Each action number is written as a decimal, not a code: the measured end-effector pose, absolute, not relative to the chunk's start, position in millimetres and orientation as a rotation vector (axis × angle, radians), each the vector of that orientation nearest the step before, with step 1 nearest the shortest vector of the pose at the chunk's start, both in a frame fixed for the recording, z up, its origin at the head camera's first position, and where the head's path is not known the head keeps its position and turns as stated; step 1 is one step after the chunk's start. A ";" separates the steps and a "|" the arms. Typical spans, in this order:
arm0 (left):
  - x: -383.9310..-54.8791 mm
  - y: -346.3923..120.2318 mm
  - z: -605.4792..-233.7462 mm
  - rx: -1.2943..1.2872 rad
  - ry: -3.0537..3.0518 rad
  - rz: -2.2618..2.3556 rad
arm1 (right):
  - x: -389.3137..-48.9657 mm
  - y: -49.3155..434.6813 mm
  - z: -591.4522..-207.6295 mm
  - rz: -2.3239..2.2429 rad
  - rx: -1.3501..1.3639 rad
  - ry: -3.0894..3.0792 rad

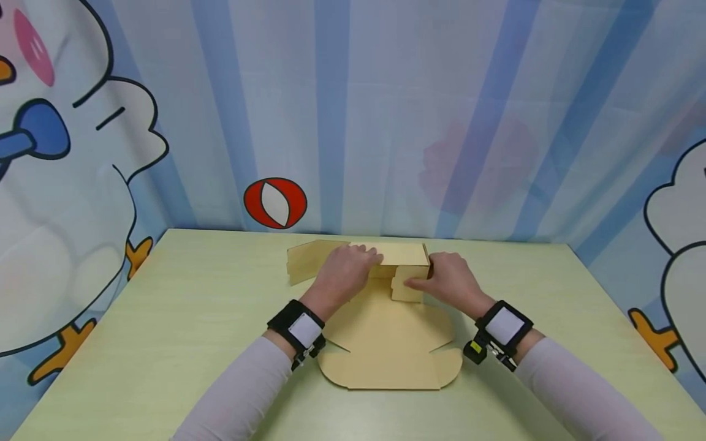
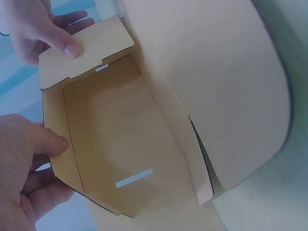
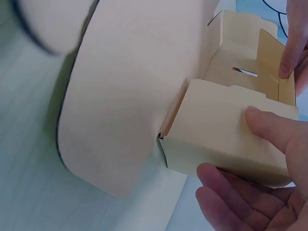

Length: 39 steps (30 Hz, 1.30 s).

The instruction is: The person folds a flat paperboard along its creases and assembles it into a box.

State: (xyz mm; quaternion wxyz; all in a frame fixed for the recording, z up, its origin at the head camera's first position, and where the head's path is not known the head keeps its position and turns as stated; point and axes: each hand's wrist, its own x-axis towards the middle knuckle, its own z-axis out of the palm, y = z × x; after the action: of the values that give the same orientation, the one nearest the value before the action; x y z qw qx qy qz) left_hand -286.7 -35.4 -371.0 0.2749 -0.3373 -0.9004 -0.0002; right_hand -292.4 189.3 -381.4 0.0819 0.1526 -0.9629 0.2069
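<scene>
A partly folded tan cardboard box point(image 1: 405, 253) stands on edge toward the back of the table, its flat lid panel point(image 1: 393, 364) lying toward the person. My left hand point(image 1: 344, 272) pinches the upper wall point(image 2: 65, 113), thumb inside and fingers outside in the left wrist view. At the right end, my right hand point(image 1: 452, 285) holds a folded-in side flap point(image 3: 226, 106), thumb on its face and fingers against the outer side. The left side flap point(image 1: 311, 260) sticks outward. A narrow slot point(image 2: 134, 178) cuts through the panel inside.
The pale table point(image 1: 182, 343) extends around the cardboard on both sides. Behind it hangs a blue striped backdrop point(image 1: 380, 122) with cartoon prints. Both wrists wear black straps with small cameras point(image 1: 475, 350).
</scene>
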 end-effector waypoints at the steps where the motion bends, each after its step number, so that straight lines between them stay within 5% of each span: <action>1: -286.6 -35.4 -370.8 -0.906 -2.419 0.001 | -292.2 189.2 -381.1 0.621 0.457 -2.878; 39: -285.7 -36.8 -367.1 -0.926 -2.450 -0.080 | -296.8 184.0 -385.5 0.552 0.404 -2.829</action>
State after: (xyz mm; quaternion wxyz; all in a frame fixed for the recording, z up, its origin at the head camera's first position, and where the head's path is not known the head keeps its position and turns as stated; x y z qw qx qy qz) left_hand -285.7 -36.8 -367.1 0.2575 -0.3415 -0.9034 -0.0296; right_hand -296.8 184.0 -385.5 0.1152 0.1380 -0.9655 0.1883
